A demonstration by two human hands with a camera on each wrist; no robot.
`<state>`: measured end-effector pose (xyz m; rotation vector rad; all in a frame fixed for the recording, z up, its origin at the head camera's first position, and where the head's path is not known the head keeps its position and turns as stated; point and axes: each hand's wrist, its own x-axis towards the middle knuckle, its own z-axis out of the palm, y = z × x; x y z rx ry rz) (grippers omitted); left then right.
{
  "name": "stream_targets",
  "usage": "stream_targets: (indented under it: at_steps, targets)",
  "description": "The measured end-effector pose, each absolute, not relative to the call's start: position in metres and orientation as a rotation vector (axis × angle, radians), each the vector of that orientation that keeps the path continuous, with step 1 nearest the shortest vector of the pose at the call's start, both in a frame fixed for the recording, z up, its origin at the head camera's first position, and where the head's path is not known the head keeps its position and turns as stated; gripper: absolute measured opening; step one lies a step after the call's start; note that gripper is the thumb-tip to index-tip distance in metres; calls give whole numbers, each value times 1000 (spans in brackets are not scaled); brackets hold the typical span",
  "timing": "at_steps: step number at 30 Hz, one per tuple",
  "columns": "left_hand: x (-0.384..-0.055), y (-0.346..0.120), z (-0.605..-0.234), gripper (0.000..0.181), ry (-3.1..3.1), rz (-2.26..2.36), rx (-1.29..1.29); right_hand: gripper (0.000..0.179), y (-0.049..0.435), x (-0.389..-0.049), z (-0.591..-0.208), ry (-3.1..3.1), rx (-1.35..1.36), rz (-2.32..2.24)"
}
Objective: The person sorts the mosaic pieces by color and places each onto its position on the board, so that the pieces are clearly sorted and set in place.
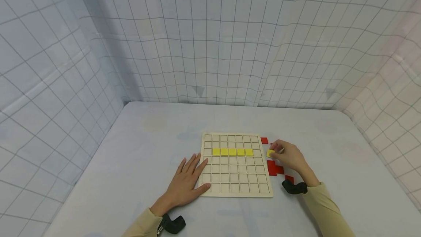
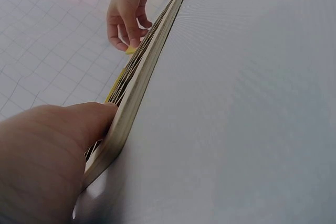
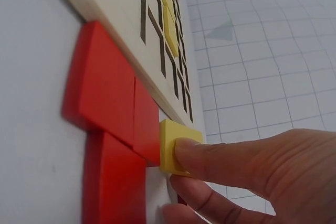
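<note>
A pale wooden grid board [image 1: 235, 190] lies flat on the table, with a row of several yellow square tiles [image 1: 232, 152] in its cells. My left hand [image 1: 186, 185] rests with spread, straight fingers on the board's left edge, the thumb over its lower left corner. Just off the board's right edge, my right hand [image 1: 289, 155] pinches one yellow tile [image 3: 169, 145] between thumb and fingers. Close beside that hand lie red square tiles [image 3: 107, 82], some of them touching one another.
One red tile [image 1: 264, 140] lies by the board's upper right corner, and another red tile [image 1: 289, 179] sits near the right wrist's black strap [image 1: 294, 187]. White grid-patterned curtains [image 1: 210, 46] surround the white table [image 1: 158, 127] at the back and sides.
</note>
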<state>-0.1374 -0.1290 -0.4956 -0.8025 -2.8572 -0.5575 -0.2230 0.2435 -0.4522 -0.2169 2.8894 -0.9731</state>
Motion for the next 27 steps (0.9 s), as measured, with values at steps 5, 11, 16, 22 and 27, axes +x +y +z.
stream_targets:
  at_steps: [5, 11, 16, 22, 27]
  targets:
    - [-137, -128, -495, 74, -2838, -571, -809, 13, 247, -224, -453, 2901, -248, -984]
    - [-137, -128, -497, 74, -2816, -562, -808, 15, 248, -224, -454, 2879, -245, -1020]
    - [-136, -128, -493, 75, -2859, -551, -799, 16, 248, -224, -454, 2871, -240, -1030]
    - [-137, -128, -494, 75, -2858, -535, -798, 13, 248, -225, -454, 2919, -249, -1068]
    - [-137, -128, -495, 75, -2855, -537, -798, 12, 243, -227, -455, 2945, -297, -1088]
